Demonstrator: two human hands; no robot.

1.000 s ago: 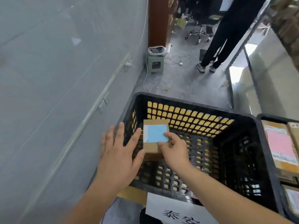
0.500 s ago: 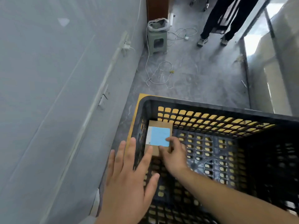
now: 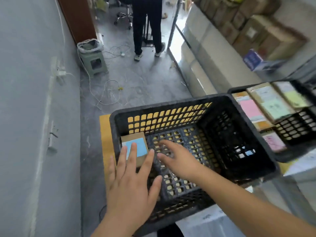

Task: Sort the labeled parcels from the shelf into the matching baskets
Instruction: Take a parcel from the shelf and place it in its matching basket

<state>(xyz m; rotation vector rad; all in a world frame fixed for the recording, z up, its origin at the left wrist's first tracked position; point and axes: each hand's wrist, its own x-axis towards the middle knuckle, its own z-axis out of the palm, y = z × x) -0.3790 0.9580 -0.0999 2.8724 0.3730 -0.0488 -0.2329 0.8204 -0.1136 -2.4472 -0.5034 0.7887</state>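
A small cardboard parcel (image 3: pixel 136 147) with a plain blue label lies on the floor of the black plastic basket (image 3: pixel 188 103), tucked into its far left corner. The left hand (image 3: pixel 131 183) hovers over the basket's near left edge, fingers spread, holding nothing. The right hand (image 3: pixel 177 159) reaches inside the basket, fingers apart and empty, just right of the parcel. A second black basket (image 3: pixel 290 151) to the right holds parcels with pink, green and yellow labels; their writing is too blurred to read
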